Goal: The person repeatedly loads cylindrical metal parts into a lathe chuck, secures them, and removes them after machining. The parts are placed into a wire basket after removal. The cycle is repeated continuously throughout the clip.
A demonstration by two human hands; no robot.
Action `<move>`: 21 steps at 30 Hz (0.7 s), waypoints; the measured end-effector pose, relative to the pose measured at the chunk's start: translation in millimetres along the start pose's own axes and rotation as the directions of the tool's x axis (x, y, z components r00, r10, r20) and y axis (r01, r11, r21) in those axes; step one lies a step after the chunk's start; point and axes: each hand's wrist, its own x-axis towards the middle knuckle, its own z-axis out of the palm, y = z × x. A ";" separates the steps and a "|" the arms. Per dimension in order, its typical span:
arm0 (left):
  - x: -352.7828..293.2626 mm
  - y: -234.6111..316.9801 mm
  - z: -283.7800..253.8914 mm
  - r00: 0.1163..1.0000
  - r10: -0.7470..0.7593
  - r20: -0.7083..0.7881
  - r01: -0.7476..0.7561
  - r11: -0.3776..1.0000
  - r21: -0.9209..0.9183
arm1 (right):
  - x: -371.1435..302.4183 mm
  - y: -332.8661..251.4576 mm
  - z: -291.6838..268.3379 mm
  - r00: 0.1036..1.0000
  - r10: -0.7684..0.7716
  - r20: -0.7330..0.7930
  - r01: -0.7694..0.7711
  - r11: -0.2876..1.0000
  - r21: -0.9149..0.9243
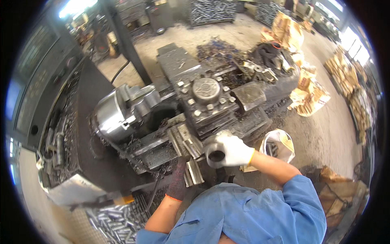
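My right hand (pixel 236 150), in a white glove, is closed round a grey cylindrical part (pixel 215 155) with a dark round opening. Motion blurs it, and whether it is loose or fixed to the machine cannot be told. My left hand (pixel 178 179), in a dark glove with an orange cuff, is beside a ridged metal block (pixel 193 173) at the front of the lathe; its fingers are hard to make out. Ahead stands the square tool post (pixel 206 90) with its round cap and several bolts. Left of it is the shiny chuck (pixel 115 112).
Dark chips cover the lathe bed (pixel 152 152). A pale bucket (pixel 280 142) with metal pieces stands at the right. Many metal rods lie in a heap (pixel 115 223) at lower left. Torn brown paper sacks (pixel 310 95) sit on the floor beyond. A dark cloth (pixel 266 55) rests at the machine's far end.
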 end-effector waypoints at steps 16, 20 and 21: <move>26.8 62.2 -44.1 0.850 0.520 -0.079 -0.524 0.822 -0.223 | 114.0 -28.3 48.9 0.904 0.357 0.237 -0.418 0.853 0.313; 27.4 93.2 -14.5 0.725 0.656 0.211 -0.645 0.753 -0.126 | 144.5 -63.1 38.5 0.796 0.495 0.348 -0.605 0.647 0.463; 23.8 110.7 -19.7 0.599 0.681 0.421 -0.669 0.715 -0.205 | 149.6 -68.6 28.2 0.840 0.473 0.264 -0.537 0.663 0.521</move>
